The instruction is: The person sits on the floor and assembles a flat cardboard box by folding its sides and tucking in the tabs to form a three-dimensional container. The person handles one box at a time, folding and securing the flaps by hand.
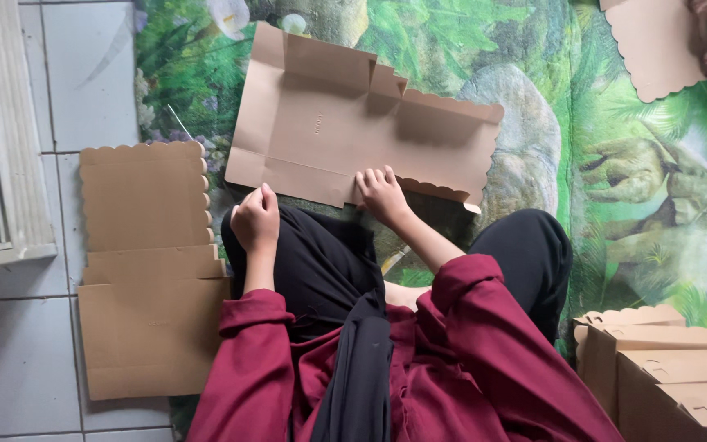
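- I see only a corner of the other card sheet (656,45) up top; the picture cuts it off.
- The folded boxes (664,368) at my right are cut off too.
- The flat brown box sheet (321,123) lies on the green mat (615,164), one side wavy, some flaps bent up.
- My right hand (380,194) presses its near edge with fingers spread.
- My left hand (255,219) is curled shut beside it, holding nothing I can see.
- More flat sheets (145,270) lie on the floor tiles (10,360).

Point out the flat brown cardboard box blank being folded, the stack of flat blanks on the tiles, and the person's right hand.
Flat brown cardboard box blank (345,123), head view, centre panel.
Stack of flat scalloped blanks (145,270), head view, middle of top sheet.
Right hand (382,195), head view, back of hand, pressing the blank's near edge.
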